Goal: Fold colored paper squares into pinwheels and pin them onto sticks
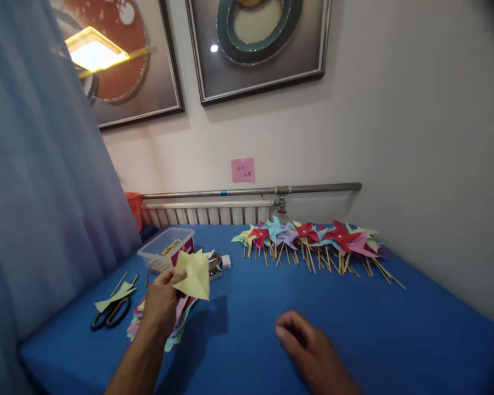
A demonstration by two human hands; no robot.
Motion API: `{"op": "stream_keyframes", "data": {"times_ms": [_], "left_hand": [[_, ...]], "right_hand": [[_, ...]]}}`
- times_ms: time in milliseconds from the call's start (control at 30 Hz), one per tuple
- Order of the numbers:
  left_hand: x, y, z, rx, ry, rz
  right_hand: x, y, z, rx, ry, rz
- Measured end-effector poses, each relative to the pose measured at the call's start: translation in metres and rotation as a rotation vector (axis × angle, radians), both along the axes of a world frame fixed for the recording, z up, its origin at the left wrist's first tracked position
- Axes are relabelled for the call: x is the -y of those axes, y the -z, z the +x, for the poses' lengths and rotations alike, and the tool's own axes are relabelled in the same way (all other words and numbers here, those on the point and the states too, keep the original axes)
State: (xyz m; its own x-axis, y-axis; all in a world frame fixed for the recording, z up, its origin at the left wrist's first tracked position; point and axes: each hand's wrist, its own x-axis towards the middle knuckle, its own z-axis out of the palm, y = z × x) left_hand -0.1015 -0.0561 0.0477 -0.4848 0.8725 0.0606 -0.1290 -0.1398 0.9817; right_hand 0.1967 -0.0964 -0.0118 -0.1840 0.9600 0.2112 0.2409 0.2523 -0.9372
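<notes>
left of centre, pinching yellow paper (195,277) in left hand (164,289); lower right, loosely curling right hand (302,341), cannot tell if empty; could crease paper by pinching too hard

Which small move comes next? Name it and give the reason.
I'd probably bring the right hand across to steady the free edge of the pale yellow paper: the left hand alone holds it, by one side, above the blue table, while the right hand is loosely curled, with nothing visible in it.
</notes>
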Motion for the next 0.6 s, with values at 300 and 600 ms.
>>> {"op": "stream_keyframes", "data": {"times_ms": [300, 600], "left_hand": [[-0.035, 0.027, 0.106, 0.147, 0.474, 0.010], [-0.070, 0.051, 0.121, 0.040, 0.596, -0.073]], "right_hand": [[-0.069, -0.027, -0.038, -0.775, -0.117, -0.246], [-0.104, 0.023, -0.013, -0.653, 0.120, -0.244]]}}
